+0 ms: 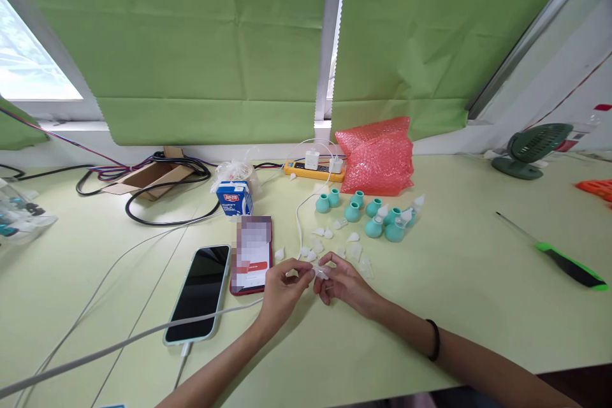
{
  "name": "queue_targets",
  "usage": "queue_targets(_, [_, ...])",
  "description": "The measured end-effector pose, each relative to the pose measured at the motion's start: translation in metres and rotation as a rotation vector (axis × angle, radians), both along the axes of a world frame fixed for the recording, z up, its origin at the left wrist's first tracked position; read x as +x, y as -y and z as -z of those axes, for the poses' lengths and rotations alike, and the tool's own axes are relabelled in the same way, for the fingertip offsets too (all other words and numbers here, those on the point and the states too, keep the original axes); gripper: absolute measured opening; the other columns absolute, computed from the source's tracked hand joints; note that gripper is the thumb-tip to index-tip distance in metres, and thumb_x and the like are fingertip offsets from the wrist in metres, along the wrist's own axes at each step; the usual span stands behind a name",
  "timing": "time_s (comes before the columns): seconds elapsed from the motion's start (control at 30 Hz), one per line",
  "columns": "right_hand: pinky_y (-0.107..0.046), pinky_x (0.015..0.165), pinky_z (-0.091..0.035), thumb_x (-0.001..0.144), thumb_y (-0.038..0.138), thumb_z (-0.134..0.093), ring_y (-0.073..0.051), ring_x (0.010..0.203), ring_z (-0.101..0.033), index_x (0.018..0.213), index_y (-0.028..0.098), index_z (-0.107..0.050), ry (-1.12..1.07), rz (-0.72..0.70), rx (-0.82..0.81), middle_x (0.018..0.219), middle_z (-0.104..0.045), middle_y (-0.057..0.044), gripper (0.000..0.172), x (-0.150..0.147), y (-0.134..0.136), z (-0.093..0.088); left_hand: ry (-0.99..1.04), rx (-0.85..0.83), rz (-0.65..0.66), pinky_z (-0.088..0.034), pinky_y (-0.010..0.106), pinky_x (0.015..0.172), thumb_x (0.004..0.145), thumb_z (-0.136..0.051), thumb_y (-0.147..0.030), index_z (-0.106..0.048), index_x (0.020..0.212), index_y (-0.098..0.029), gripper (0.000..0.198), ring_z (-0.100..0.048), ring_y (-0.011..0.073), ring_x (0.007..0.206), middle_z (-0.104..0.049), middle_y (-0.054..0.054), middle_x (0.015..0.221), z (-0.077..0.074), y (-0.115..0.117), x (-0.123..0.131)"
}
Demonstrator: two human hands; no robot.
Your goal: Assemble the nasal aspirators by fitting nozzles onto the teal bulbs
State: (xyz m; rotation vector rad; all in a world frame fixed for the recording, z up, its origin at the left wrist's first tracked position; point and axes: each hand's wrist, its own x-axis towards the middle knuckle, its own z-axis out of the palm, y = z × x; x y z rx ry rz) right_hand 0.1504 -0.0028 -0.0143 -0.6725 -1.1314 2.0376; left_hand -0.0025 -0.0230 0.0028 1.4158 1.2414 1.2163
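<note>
Both hands meet over the table around a small translucent white plastic piece (pixel 319 273). My left hand (pixel 282 287) pinches it from the left between thumb and fingers. From the right, the fingertips of my right hand (pixel 345 282) are closed on the same piece; its exact shape is partly covered by fingers. Just beyond lie several loose white translucent pieces (pixel 355 250), some of them petal-shaped. Farther back stand several small teal bulb-shaped pots (pixel 352 211). A few pots at the right have white translucent pieces (pixel 406 215) in their mouths.
Left of my hands lie a phone in a red case (pixel 253 268) and a plugged-in phone (pixel 201 293), with a grey cable crossing it. Behind are a blue milk carton (pixel 234 199), an orange power strip (pixel 306 171) and red bubble wrap (pixel 377 156). A screwdriver (pixel 568 264) and green fan (pixel 530 150) are right.
</note>
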Motion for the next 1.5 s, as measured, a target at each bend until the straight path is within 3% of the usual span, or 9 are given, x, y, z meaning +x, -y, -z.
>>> queue_targets(0.33, [-0.023, 0.046, -0.038, 0.079, 0.04, -0.047, -0.01, 0.044, -0.052, 0.082, 0.02, -0.034, 0.029, 0.022, -0.019, 0.059, -0.06, -0.001, 0.023, 0.0, 0.0, 0.002, -0.401, 0.522, -0.039, -0.044, 0.024, 0.054, 0.076, -0.05, -0.016, -0.063, 0.079, -0.013, 0.014, -0.053, 0.013, 0.06, -0.057, 0.005, 0.065, 0.005, 0.002, 0.0])
queue_targets(0.5, [-0.022, 0.044, -0.038, 0.079, 0.043, -0.045, -0.011, 0.042, -0.052, 0.079, 0.02, -0.035, 0.053, 0.027, -0.021, 0.055, -0.059, -0.001, 0.025, 0.0, 0.001, 0.0, -0.517, 0.681, -0.038, -0.043, 0.026, 0.055, 0.074, -0.049, -0.01, -0.06, 0.087, -0.013, 0.017, -0.049, 0.0138, 0.061, -0.056, 0.005, 0.065, 0.009, 0.002, -0.002])
queue_targets(0.97, [-0.02, 0.041, -0.037, 0.079, 0.043, -0.046, -0.009, 0.04, -0.049, 0.076, 0.02, -0.035, 0.079, 0.048, -0.003, 0.05, -0.057, 0.001, 0.026, -0.001, 0.001, 0.0, -0.786, 0.769, -0.049, -0.041, 0.027, 0.056, 0.074, -0.047, -0.011, -0.057, 0.088, -0.016, 0.018, -0.049, 0.0155, 0.066, -0.055, 0.006, 0.072, 0.009, 0.003, -0.007])
queue_targets(1.23, [-0.02, 0.04, -0.037, 0.079, 0.042, -0.045, -0.009, 0.04, -0.049, 0.075, 0.019, -0.036, 0.091, 0.057, 0.006, 0.049, -0.056, 0.002, 0.025, -0.001, 0.001, 0.002, -0.75, 0.681, -0.016, -0.041, 0.03, 0.059, 0.074, -0.045, -0.011, -0.053, 0.086, -0.015, 0.014, -0.05, 0.0179, 0.069, -0.057, 0.006, 0.073, 0.007, 0.004, -0.004])
queue_targets(1.5, [-0.019, 0.04, -0.036, 0.077, 0.046, -0.047, -0.009, 0.042, -0.049, 0.076, 0.019, -0.036, 0.093, 0.064, 0.005, 0.049, -0.055, 0.003, 0.029, -0.001, 0.001, -0.001, -0.72, 0.729, 0.045, -0.042, 0.028, 0.059, 0.075, -0.045, -0.009, -0.052, 0.103, -0.017, 0.03, -0.049, 0.0165, 0.072, -0.053, 0.007, 0.079, 0.011, 0.003, -0.006])
